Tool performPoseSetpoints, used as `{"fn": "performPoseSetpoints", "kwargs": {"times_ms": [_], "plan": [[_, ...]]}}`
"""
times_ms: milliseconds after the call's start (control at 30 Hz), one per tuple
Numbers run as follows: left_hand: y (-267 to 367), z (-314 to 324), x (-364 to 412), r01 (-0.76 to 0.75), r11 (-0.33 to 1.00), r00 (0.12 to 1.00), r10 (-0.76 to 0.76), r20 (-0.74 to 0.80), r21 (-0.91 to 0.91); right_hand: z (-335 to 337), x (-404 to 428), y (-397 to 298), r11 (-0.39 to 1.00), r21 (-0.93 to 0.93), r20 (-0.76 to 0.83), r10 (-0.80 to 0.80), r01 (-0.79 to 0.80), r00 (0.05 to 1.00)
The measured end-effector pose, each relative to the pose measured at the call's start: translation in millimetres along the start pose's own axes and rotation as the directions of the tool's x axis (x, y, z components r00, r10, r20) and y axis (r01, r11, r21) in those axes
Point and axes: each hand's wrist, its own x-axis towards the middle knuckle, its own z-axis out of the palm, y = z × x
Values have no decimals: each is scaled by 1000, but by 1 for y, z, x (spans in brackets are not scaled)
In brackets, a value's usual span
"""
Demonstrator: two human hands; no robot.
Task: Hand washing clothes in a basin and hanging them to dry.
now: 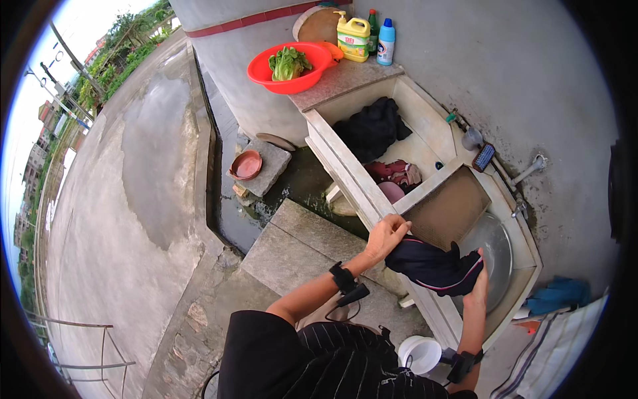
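My left hand (pixel 388 236) grips the near left end of a dark navy garment (pixel 433 264) with pink and white piping. My right hand (pixel 477 284) holds its other end, so the cloth spans both hands over the front edge of a stone wash sink (pixel 359 192). Behind the garment lies a brown ribbed washboard slab (pixel 448 207). A round metal basin (pixel 493 254) sits in the right compartment, partly hidden by my right hand and the cloth. In the left compartment rest a black garment (pixel 374 129), a maroon garment (pixel 391 172) and a pink round item (pixel 391 192).
A scrub brush (pixel 483 157) and a tap (pixel 519 207) are on the sink's back edge. A red basin with leafy greens (pixel 289 67) and several bottles stand on the far ledge. A white bucket (pixel 419 354) is below me. A wet channel (pixel 304 174) runs beside the stone slabs.
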Motion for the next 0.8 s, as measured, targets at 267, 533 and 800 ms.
{"fn": "performPoseSetpoints", "kwargs": {"times_ms": [267,533,800], "plan": [[88,-68,-144,243,930,906,-117,406,-275,103,-125,36,829,-396,189,-347,395,919],[84,-121,-236,94,981,968,-50,248,-171,130,-225,84,552,-607,521,-267,571,811],[87,-187,-287,239,913,970,-241,36,-330,164,-285,112,408,-459,775,-250,789,580]]}}
